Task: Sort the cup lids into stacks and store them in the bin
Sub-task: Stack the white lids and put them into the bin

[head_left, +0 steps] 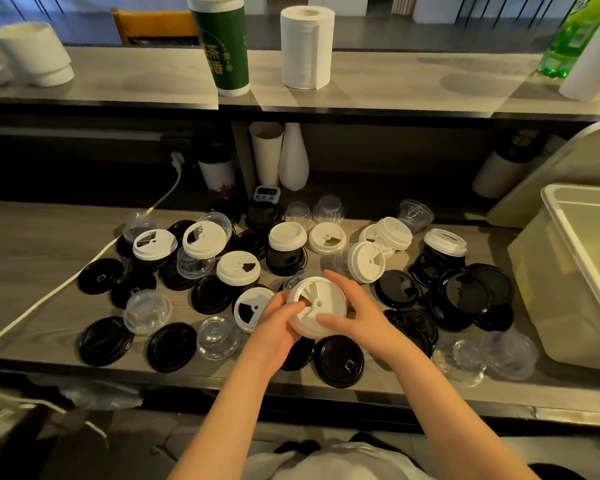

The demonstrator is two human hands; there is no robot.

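A white cup lid [317, 303] is held underside up just above the counter, between both hands. My left hand [276, 329] grips its left rim with the thumb lying across the inside. My right hand [352, 311] clasps its right side, fingers curled over the far rim. Around them lie several white lids [238, 268], black flat lids [340, 360] and clear dome lids [148, 311], scattered and partly overlapping. The cream plastic bin [582, 271] stands open at the right end of the counter.
A white cable [49, 299] crosses the counter's left part. Against the back stand a white vase [293, 157], paper cups [267, 152] and a small timer [265, 195]. On the upper shelf are a green cup stack [226, 46], a paper roll [305, 46] and a green bottle [568, 39].
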